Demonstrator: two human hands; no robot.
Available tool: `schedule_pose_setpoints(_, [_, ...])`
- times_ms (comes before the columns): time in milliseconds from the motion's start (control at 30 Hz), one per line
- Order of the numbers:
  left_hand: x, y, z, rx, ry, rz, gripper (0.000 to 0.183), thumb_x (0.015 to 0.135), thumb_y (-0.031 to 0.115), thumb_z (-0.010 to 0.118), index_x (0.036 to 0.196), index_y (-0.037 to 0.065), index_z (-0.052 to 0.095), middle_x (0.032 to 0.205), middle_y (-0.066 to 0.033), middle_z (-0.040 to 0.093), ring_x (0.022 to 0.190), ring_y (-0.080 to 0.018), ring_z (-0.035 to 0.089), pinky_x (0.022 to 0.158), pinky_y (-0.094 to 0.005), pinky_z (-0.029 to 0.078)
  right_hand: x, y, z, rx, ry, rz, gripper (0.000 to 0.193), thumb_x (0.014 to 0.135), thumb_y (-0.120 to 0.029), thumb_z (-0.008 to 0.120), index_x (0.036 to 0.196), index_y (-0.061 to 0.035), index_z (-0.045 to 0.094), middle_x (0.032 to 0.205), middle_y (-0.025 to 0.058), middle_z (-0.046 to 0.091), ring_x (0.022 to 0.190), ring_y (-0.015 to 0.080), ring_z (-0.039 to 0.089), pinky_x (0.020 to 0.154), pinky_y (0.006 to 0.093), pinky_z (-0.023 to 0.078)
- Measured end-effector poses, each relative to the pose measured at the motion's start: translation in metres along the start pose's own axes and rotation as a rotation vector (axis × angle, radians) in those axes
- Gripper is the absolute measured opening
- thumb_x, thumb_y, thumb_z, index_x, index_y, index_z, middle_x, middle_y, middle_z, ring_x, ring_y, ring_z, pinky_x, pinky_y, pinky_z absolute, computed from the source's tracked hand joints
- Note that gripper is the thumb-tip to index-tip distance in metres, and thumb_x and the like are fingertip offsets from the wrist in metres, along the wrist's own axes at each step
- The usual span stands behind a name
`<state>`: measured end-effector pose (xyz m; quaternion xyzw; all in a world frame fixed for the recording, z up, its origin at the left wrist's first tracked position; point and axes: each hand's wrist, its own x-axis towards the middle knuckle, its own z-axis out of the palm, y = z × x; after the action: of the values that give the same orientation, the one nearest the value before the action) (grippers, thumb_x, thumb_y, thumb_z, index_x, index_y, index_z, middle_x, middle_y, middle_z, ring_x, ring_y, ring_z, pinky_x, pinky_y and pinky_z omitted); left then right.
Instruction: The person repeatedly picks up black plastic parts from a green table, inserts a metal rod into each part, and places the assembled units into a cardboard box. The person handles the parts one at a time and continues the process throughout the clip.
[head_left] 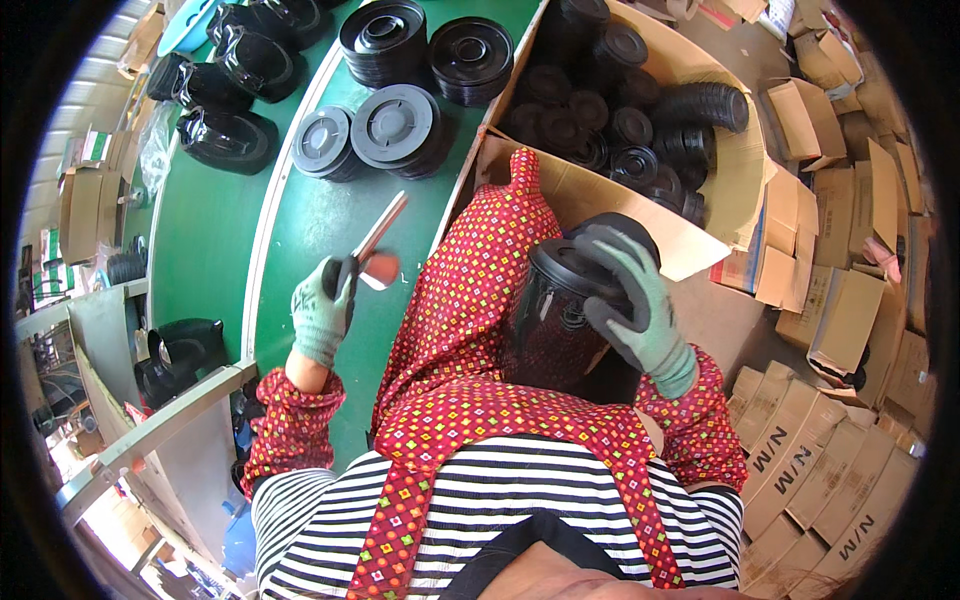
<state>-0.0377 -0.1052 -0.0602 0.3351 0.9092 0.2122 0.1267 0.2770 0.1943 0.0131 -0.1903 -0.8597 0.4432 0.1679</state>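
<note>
Head view: just right of centre, the right hand (640,305), in a grey-green glove, is clamped over the rim and top of a black tub (570,310) that lies tilted on the lap against a red patterned apron (470,300). Left of centre the left hand (322,310), gloved the same, is closed round the dark handle of a knife (378,240), its blade angled up and to the right over the green table (220,230). The two hands are well apart.

The tub looks like glossy moulded plastic: probably light and stiff, with a smooth wall that could slip under a glove. The rim and the stepped top offer the surest hold, which is where the fingers sit now; the lap steadies the rest. The knife's edge is blurred, so I cannot tell how sharp or how long it is.

At the top of the frame, stacks of grey lids (395,125) and black lids (470,55) stand on the table. At upper right an open carton (740,170) holds more black parts, and flat cartons (800,450) fill the right edge.
</note>
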Motion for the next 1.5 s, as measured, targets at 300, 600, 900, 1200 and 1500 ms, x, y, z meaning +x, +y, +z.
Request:
schedule_pose_setpoints(300, [-0.056,-0.080,0.022,0.128,-0.039,-0.198,0.030,0.098,0.029,0.070,0.115,0.005,0.065,0.105,-0.0205,0.068,0.098,-0.0405,0.068,0.085,-0.0460,0.053,-0.005,0.013,0.014,0.496,0.001,0.075,0.043,0.099,-0.023,0.072,0.135,0.0009,0.066,0.136,0.0172,0.068,0.131,0.0305,0.062,0.115,0.0418,0.044])
schedule_pose_setpoints(600, [-0.029,0.092,0.023,-0.731,-0.119,0.278,0.093,0.088,0.015,0.084,0.162,-0.002,0.031,0.164,-0.0231,0.040,0.153,-0.0339,0.039,0.125,-0.0445,0.033,-0.011,0.028,0.043,0.354,0.176,-0.020,0.037,0.115,-0.015,0.042,0.141,0.0049,0.060,0.141,0.0197,0.065,0.137,0.0304,0.059,0.120,0.0402,0.042])
schedule_pose_setpoints(900, [-0.011,0.147,0.046,-1.367,-0.558,0.283,0.120,0.069,0.046,0.099,0.161,0.001,0.036,0.156,-0.0160,0.050,0.144,-0.0270,0.049,0.122,-0.0431,0.038,-0.010,-0.019,0.032,1.075,0.264,0.141,0.048,0.116,-0.027,0.035,0.146,0.0045,0.056,0.148,0.0175,0.060,0.135,0.0263,0.058,0.118,0.0381,0.042])
schedule_pose_setpoints(1200, [0.017,0.126,0.020,-1.601,-0.324,0.392,0.109,0.087,0.071,0.073,0.161,0.000,0.035,0.156,-0.0198,0.051,0.143,-0.0299,0.052,0.122,-0.0453,0.039,-0.024,-0.009,0.017,-0.346,0.146,-0.376,0.062,0.080,0.005,0.065,0.142,-0.0002,0.058,0.154,0.0269,0.051,0.137,0.0465,0.052,0.117,0.0506,0.042])
schedule_pose_setpoints(1500, [0.012,0.126,-0.030,-1.538,-0.387,0.323,0.118,0.078,0.066,0.081,0.161,-0.003,0.034,0.157,-0.0211,0.049,0.146,-0.0310,0.050,0.124,-0.0451,0.037,0.017,-0.077,0.021,-0.088,0.165,-0.431,0.091,0.084,-0.023,0.088,0.160,-0.0039,0.041,0.156,0.0282,0.048,0.146,0.0469,0.046,0.121,0.0491,0.039])
